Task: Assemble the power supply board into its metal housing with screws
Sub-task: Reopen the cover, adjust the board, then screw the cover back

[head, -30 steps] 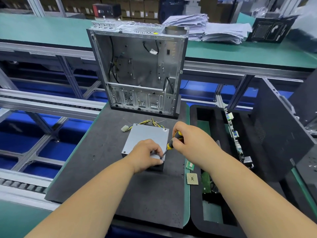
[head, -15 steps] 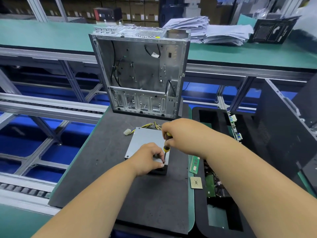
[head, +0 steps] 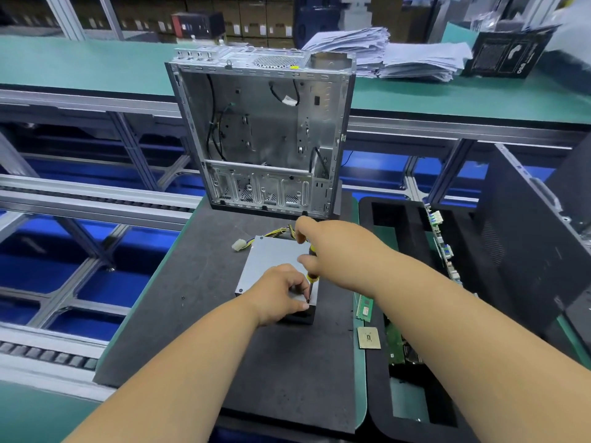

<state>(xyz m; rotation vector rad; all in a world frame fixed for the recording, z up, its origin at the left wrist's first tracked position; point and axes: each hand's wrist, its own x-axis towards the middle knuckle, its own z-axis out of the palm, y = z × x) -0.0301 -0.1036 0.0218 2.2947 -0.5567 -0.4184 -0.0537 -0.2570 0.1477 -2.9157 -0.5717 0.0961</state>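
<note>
Matt grey metal power supply housing [head: 271, 260] on speckled dark foam mat [head: 287, 378]

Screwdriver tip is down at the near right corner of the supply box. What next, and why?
Probably turn the screwdriver to drive the screw: the right hand grips its handle upright, and the left hand steadies the tip at the corner of the grey power supply box.

No text is legible; the black box's [head: 508, 54] print is blurred
</note>
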